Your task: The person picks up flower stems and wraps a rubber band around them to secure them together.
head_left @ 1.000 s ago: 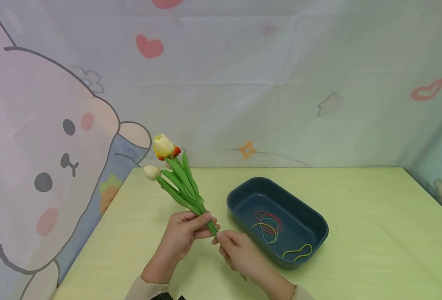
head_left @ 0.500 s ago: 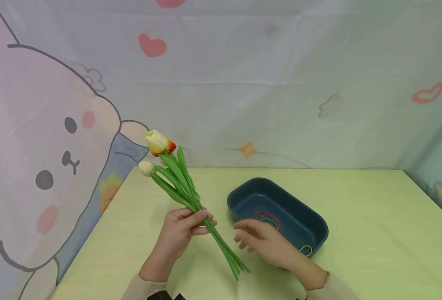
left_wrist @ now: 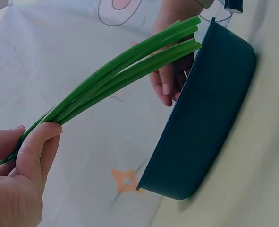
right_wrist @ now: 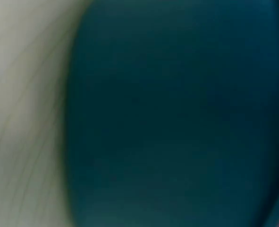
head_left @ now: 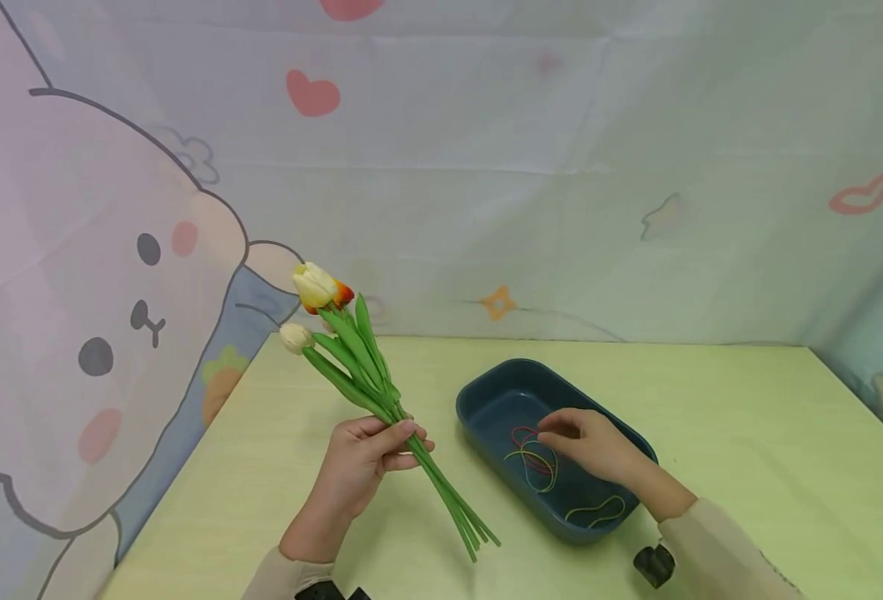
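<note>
My left hand (head_left: 370,458) grips a small bunch of tulips (head_left: 359,358) by the stems. The blooms, cream and yellow with some orange-red, point up and left; the bare stem ends slant down to the right. In the left wrist view the thumb and fingers close round the green stems (left_wrist: 125,71). Over the dark blue rectangular basin (head_left: 486,387) reaches my right hand (head_left: 599,446), fingers slightly bent, a gap between thumb and forefinger. Its fingertips are beside a red rubber band (head_left: 520,432). Yellow-green bands (head_left: 542,483) lie with it; contact cannot be told.
A separate yellow rubber band (head_left: 599,510) lies at the basin's near end. The pale green table (head_left: 749,467) ends at a cloth backdrop (head_left: 449,167) with cartoon prints. Only the blurred basin wall (right_wrist: 167,113) fills the right wrist view.
My right hand has let go of the stems and moved right, into the space over the basin. The left hand keeps its hold on the tulips, which have shifted slightly up and left.
</note>
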The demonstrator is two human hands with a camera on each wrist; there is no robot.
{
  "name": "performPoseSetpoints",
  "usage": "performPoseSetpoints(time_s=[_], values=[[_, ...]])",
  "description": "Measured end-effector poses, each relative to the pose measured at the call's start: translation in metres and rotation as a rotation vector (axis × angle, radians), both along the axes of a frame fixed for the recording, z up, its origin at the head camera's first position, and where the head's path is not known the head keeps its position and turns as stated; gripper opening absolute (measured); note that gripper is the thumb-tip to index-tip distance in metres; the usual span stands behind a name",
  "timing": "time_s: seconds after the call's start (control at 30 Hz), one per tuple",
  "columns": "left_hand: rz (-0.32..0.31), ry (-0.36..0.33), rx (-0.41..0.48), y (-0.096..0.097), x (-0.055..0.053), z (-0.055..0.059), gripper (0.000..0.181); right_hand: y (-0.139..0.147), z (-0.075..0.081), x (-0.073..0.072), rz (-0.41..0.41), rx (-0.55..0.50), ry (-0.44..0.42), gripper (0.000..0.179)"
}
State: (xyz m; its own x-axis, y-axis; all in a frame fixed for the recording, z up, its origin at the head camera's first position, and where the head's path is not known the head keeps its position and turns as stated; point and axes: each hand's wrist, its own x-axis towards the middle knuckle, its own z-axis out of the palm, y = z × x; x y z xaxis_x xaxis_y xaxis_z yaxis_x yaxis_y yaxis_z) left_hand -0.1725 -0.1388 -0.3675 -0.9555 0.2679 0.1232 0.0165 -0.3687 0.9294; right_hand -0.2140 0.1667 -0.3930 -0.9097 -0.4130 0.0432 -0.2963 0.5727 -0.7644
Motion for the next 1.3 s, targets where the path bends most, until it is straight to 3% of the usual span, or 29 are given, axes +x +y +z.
performPoseSetpoints(time_s=[0.27,0.5,0.93,1.3], values=[[0.007,-0.001,-0.003,-0.002,0.0,-0.001,0.006,-0.005,-0.014,-0.011,0.056,0.126,-0.012,0.023],[0.01,-0.002,-0.005,-0.002,-0.001,-0.002,0.006,-0.016,-0.019,-0.017,0.104,0.163,-0.014,0.018],[0.014,-0.007,-0.025,-0.001,-0.001,-0.002,0.007,-0.018,-0.027,-0.02,-0.036,0.314,-0.009,0.014],[0.019,-0.014,-0.031,-0.002,-0.001,-0.003,0.006,-0.019,-0.026,-0.02,-0.036,0.329,0.029,0.017]])
